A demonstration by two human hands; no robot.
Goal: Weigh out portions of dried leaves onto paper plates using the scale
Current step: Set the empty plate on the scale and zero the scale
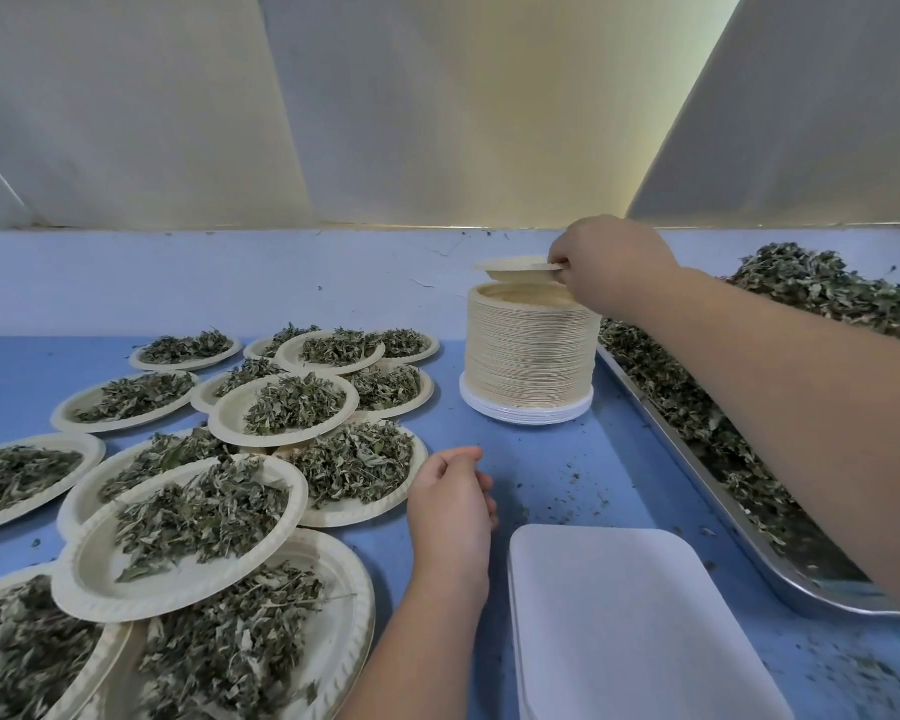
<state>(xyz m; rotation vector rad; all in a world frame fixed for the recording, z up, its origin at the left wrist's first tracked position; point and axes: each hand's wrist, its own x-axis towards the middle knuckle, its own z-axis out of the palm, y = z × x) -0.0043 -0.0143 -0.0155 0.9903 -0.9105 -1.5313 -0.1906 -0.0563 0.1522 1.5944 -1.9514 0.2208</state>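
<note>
My right hand [606,265] pinches the rim of one empty paper plate [515,270], held just above a tall stack of paper plates [528,361] at the back of the blue table. My left hand [450,498] rests on the table with its fingers loosely curled, holding nothing, just left of the white scale [630,626], whose platform is bare. Dried leaves [822,288] lie heaped in a long metal tray [697,459] on the right, under my right forearm.
Several paper plates filled with leaves [193,517] cover the left half of the table, some overlapping or stacked on each other. Leaf crumbs are scattered on the blue table top [557,475] between the scale and the stack. A pale wall rises close behind.
</note>
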